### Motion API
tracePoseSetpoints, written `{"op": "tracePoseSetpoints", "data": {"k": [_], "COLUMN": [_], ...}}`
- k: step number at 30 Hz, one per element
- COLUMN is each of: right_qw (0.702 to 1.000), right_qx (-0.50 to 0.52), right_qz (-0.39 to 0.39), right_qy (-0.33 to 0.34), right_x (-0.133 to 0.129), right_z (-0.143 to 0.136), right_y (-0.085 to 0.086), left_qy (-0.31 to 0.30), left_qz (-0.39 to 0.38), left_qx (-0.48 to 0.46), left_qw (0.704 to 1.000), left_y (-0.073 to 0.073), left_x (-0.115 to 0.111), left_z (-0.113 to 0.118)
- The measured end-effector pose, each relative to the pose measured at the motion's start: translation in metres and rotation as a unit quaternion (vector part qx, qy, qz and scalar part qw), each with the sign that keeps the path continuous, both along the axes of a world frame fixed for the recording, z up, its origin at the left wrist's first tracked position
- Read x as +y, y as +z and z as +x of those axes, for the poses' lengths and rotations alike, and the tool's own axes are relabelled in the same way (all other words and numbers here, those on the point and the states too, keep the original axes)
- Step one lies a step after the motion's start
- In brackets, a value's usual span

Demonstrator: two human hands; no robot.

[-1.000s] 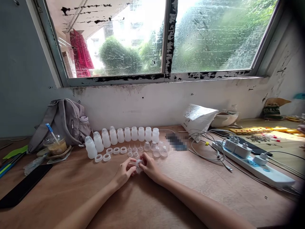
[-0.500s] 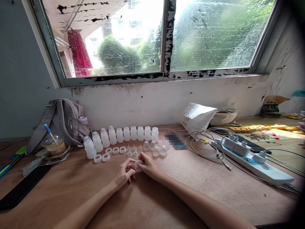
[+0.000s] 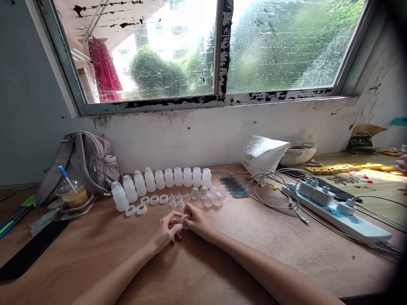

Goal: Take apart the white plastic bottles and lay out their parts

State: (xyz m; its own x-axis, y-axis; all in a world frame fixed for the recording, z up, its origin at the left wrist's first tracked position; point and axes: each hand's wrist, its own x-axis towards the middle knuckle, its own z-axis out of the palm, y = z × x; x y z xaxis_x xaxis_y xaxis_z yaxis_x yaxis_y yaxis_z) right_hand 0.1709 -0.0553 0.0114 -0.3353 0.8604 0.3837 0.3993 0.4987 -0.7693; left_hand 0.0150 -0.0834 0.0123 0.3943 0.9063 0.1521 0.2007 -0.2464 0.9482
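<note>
Between my two hands, just above the brown table, is a small whitish ring, held upright. My left hand grips it from the left and my right hand from the right, its fingertips hiding part of it. Behind them stand several frosted bottles in a row, the leftmost ones with clear caps. In front of the row lie several white rings, clear nipple-shaped pieces and clear domed caps.
To the left are a grey backpack, an iced drink and a black slab. A white power strip, cables and a silvery bag are right. Another person's hand shows at the right edge.
The ring between my hands has turned slightly and looks narrower. Both hands have otherwise stayed in nearly the same place.
</note>
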Motion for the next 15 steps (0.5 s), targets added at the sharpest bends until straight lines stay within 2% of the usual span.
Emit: {"op": "tracePoseSetpoints", "data": {"k": [6,11,15], "right_qw": [0.999,0.991,0.996], "right_qx": [0.034,0.086,0.079], "right_qz": [-0.004,-0.072,-0.038], "right_qy": [0.008,0.080,0.028], "right_x": [-0.004,-0.011,-0.011], "right_z": [0.001,0.003,0.001], "right_y": [0.004,0.010,0.011], "left_qy": [0.063,0.102,0.100], "left_qz": [0.006,-0.008,-0.021], "left_qx": [0.021,-0.015,-0.038], "left_qw": [0.998,0.995,0.994], "left_y": [-0.001,-0.003,-0.005], "left_x": [0.003,0.011,0.014], "left_z": [0.000,-0.007,-0.011]}}
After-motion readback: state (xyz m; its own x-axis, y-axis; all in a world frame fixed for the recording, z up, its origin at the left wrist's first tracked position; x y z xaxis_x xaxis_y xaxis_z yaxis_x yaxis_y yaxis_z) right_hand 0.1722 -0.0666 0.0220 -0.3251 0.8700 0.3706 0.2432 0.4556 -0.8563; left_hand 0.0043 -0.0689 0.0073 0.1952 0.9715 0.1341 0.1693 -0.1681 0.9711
